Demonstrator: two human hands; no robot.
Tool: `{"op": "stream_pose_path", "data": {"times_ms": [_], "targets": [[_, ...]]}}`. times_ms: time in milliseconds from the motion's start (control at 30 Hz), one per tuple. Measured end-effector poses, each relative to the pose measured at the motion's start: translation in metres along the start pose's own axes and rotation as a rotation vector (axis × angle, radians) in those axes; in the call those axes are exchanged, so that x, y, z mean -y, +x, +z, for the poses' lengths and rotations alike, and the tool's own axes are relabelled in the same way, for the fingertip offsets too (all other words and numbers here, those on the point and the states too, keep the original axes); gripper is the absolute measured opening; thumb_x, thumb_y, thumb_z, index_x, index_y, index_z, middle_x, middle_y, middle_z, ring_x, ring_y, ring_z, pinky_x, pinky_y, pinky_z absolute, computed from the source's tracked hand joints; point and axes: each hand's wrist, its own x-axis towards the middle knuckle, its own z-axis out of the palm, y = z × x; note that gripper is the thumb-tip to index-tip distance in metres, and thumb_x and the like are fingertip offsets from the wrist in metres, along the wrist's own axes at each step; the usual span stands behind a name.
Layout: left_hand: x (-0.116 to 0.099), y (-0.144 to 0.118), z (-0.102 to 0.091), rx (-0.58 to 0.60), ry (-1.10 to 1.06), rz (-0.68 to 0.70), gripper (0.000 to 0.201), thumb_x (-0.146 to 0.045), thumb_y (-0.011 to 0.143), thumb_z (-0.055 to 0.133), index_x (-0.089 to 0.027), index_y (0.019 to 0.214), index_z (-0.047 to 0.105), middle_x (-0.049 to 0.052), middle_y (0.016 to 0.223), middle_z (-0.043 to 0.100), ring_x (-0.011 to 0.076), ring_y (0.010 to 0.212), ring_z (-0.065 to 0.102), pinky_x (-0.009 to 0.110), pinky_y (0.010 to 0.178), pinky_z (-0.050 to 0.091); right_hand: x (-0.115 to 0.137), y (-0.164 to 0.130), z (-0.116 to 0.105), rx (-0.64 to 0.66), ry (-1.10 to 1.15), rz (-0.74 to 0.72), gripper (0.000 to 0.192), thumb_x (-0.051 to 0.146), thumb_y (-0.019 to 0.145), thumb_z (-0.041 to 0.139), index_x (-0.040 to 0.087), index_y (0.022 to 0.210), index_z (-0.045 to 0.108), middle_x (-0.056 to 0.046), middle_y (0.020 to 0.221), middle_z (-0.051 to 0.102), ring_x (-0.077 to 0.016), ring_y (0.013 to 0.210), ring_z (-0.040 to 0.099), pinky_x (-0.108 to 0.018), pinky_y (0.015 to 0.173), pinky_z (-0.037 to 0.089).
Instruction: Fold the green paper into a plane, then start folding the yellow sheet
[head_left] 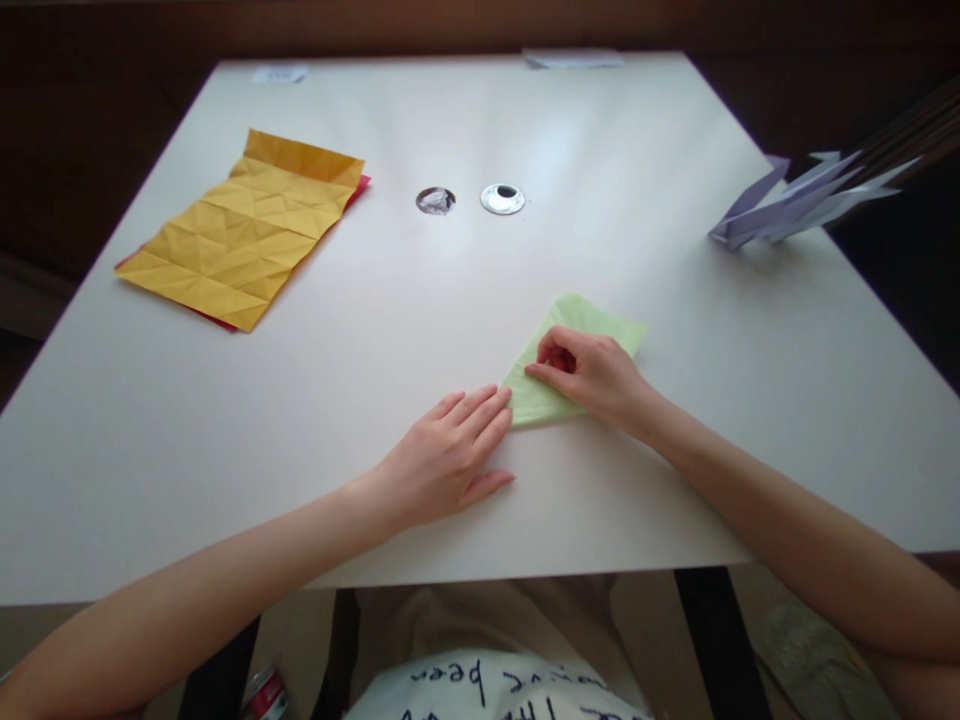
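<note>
A sheet of light green folded paper point(541, 400) lies flat on the white table near its front. My left hand point(454, 450) rests palm down with fingers stretched out, its fingertips touching the paper's left corner. Over the middle of the paper, my right hand point(592, 372) is closed with fingers curled, thumb and forefinger tips pinched together at the paper's surface. The hand covers part of the paper, so the folds under it are hidden.
Creased yellow paper point(240, 225) lies on a red sheet point(358, 192) at the left. Folded pale purple paper pieces point(772, 212) stand at the right edge. Two round cable holes, a left one point(436, 201) and a right one point(502, 199), sit in the white table point(420, 300).
</note>
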Motion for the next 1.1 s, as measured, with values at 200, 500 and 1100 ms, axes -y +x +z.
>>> {"op": "stream_pose_path", "data": {"times_ms": [200, 500, 1100], "targets": [[-0.002, -0.001, 0.000, -0.014, 0.040, 0.005, 0.048, -0.042, 0.089, 0.034, -0.016, 0.129, 0.039, 0.014, 0.138, 0.035, 0.0266, 0.128, 0.032, 0.042, 0.100, 0.032, 0.001, -0.004, -0.005, 0.038, -0.003, -0.044, 0.015, 0.029, 0.074, 0.057, 0.019, 0.067, 0.048, 0.004, 0.058, 0.050, -0.0088, 0.052, 0.043, -0.022, 0.050, 0.029], [-0.002, 0.000, 0.002, -0.032, 0.046, 0.025, 0.050, -0.042, 0.089, 0.037, -0.013, 0.129, 0.039, 0.016, 0.137, 0.038, 0.0281, 0.126, 0.035, 0.042, 0.099, 0.034, 0.011, 0.007, -0.023, 0.311, -0.189, -0.130, 0.035, 0.048, 0.061, 0.064, 0.020, 0.066, 0.043, 0.003, 0.064, 0.049, -0.0108, 0.057, 0.041, -0.023, 0.050, 0.025], [-0.002, -0.002, 0.001, -0.026, 0.038, 0.014, 0.048, -0.042, 0.089, 0.036, -0.015, 0.128, 0.041, 0.015, 0.138, 0.036, 0.0271, 0.126, 0.035, 0.042, 0.099, 0.034, -0.012, 0.015, -0.054, 0.597, -0.494, -0.076, 0.045, 0.058, 0.053, 0.065, 0.021, 0.068, 0.045, 0.001, 0.063, 0.053, -0.0130, 0.054, 0.044, -0.025, 0.048, 0.021]]}}
